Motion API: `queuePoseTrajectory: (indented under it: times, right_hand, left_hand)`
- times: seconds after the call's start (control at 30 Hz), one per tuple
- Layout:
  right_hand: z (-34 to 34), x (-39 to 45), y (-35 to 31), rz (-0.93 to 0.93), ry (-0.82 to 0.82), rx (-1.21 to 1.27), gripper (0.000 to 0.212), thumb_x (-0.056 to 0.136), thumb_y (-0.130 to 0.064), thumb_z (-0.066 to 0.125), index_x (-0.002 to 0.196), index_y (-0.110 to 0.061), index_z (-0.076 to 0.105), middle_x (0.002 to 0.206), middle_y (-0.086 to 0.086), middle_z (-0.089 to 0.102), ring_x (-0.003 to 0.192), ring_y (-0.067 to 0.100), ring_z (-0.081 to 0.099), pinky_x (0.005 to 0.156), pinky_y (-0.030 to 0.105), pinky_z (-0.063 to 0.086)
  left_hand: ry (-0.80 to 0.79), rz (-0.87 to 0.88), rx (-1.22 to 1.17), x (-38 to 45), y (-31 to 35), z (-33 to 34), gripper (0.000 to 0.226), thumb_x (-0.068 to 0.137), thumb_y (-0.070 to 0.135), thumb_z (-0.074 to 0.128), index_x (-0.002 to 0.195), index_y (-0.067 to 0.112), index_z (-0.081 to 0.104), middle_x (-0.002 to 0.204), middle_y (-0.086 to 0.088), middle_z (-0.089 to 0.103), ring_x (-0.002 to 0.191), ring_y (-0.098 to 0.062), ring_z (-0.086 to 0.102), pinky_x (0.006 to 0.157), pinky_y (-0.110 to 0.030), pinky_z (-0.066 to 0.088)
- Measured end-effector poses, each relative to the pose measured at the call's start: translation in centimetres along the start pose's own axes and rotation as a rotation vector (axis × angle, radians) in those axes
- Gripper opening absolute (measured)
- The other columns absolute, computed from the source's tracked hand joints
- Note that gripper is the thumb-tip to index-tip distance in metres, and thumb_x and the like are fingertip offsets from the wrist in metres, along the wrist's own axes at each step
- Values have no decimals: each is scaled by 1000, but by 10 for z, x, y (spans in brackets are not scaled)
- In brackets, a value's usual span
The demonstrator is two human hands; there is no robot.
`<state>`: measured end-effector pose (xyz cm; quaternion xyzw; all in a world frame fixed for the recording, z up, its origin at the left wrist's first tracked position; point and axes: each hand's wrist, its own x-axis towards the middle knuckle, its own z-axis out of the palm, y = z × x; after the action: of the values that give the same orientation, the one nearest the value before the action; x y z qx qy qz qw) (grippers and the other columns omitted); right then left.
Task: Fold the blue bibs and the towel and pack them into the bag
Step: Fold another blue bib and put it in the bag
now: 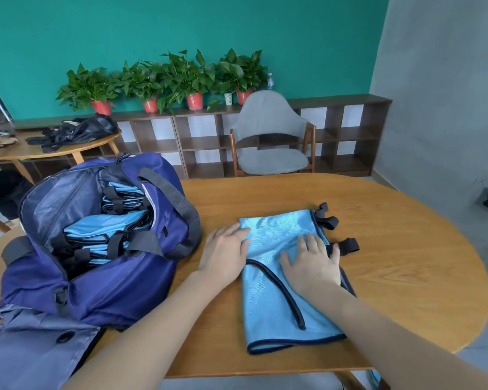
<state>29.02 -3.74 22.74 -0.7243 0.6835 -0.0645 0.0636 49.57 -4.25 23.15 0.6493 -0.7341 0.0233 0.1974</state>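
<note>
Two bare hands are pressing flat on a light blue bib (276,280) lying folded on a round wooden table (392,271). The left hand (226,253) is resting at the bib's left edge, fingers straight and close together, fingertips just over the fabric; the right hand (313,263) is lying palm-down on the cloth, fingers spread and gripping nothing. A dark-trimmed edge is curving across the bib's top layer, and black strap tabs (335,229) are sticking out from its right side onto the table. Just to the left, a navy duffel bag (119,280) is sitting unzipped on the table — folded blue bibs (104,226) with black straps are stacked inside it. Whether a towel is among them cannot be told. Behind the table, a grey chair (271,136) is standing before a low wooden shelf (203,147) — four potted plants (166,80) in red pots are lining its top against a teal wall. A second table (40,150) at far left is carrying dark items.
</note>
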Motion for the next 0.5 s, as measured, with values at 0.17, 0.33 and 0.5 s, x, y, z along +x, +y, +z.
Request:
queuePoseTrajectory:
  times: [0.17, 0.33, 0.5]
  right_hand:
    - [-10, -2, 13, -154, 107, 94, 67, 101, -53, 35, 155, -14, 32, 164, 2, 27, 155, 17, 11, 127, 41, 4]
    - [-24, -38, 50, -503, 31, 351, 42, 99, -40, 57, 137, -24, 58, 142, -9, 54, 136, 4, 43, 113, 19, 32]
    - [-16, -62, 78, -521, 25, 463, 33, 91, -41, 71, 120, -26, 71, 137, -14, 59, 129, -7, 47, 106, 2, 25]
  left_hand:
    - [33, 125, -193, -27, 21, 1, 36, 102, 33, 54, 136, 24, 64, 142, -4, 61, 138, -16, 49, 115, -42, 37]
    - [-12, 228, -304, -65, 45, -3, 37, 99, 42, 60, 135, 33, 63, 145, 10, 56, 134, -6, 46, 116, -32, 33]
    - [-13, 246, -381, -87, 54, -9, 35, 90, 44, 73, 123, 33, 71, 114, 19, 64, 109, -3, 55, 100, -28, 45]
